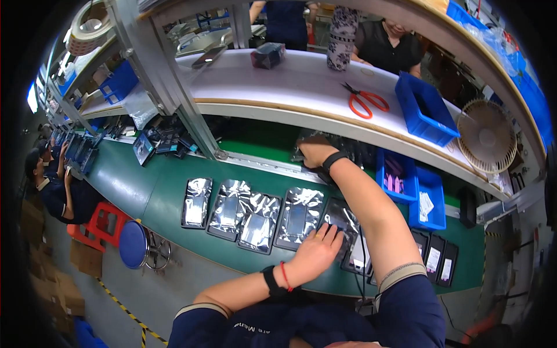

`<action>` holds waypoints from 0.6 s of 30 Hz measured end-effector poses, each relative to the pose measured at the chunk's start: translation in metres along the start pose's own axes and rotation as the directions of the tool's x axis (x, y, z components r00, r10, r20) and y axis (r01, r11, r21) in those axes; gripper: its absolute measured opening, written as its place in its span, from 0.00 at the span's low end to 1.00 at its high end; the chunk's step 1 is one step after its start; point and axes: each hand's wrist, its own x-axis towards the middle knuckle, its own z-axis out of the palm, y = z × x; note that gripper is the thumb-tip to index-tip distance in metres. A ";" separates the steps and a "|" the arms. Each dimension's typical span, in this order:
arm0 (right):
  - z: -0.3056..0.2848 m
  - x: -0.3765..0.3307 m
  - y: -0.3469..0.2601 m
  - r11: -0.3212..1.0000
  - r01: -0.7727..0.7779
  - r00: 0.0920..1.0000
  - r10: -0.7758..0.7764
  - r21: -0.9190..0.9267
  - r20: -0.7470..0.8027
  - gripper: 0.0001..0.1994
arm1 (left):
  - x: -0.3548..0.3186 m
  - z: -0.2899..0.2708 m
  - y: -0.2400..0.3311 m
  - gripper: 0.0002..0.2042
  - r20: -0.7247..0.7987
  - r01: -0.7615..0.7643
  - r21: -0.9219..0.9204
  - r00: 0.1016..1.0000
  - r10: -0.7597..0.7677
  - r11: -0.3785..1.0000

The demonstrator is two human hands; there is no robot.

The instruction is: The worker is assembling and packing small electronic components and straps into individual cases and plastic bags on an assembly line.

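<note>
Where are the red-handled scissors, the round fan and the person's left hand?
red-handled scissors [366, 102]: head view, on the red handle loops.
round fan [486, 135]: head view, on the centre of its grille.
left hand [318, 250]: head view, on the back of the hand.

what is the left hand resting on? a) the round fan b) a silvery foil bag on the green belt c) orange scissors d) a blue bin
b: the left hand lies flat with fingers spread on a silvery foil bag at the right end of the row on the green belt, while the orange scissors lie up on the white shelf.
</note>
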 end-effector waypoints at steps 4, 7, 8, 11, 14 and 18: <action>-0.008 -0.017 0.001 0.997 -0.022 0.993 0.030 0.067 -0.116 0.07 | 0.016 0.026 0.003 0.40 0.218 0.070 0.018 0.973 -0.072 0.997; -0.050 -0.080 -0.010 0.999 0.006 0.971 0.005 0.048 -0.240 0.10 | 0.013 0.028 -0.001 0.46 0.244 0.075 -0.005 0.967 -0.071 0.997; -0.062 -0.113 -0.017 0.997 0.028 0.960 -0.008 0.066 -0.278 0.12 | 0.012 0.029 -0.001 0.46 0.250 0.069 -0.013 0.966 -0.064 0.998; -0.086 -0.214 -0.049 0.995 -0.035 0.916 0.069 0.093 -0.396 0.16 | 0.007 0.033 0.000 0.46 0.205 0.105 -0.024 0.974 -0.097 0.994; -0.064 -0.282 -0.069 0.994 -0.107 0.903 0.097 0.000 -0.419 0.21 | 0.002 0.029 0.003 0.45 0.206 0.126 0.021 0.970 -0.128 0.992; -0.035 -0.314 -0.109 0.979 -0.186 0.978 0.192 0.081 -0.086 0.25 | -0.006 0.025 0.002 0.39 0.100 0.152 0.021 0.983 -0.154 0.988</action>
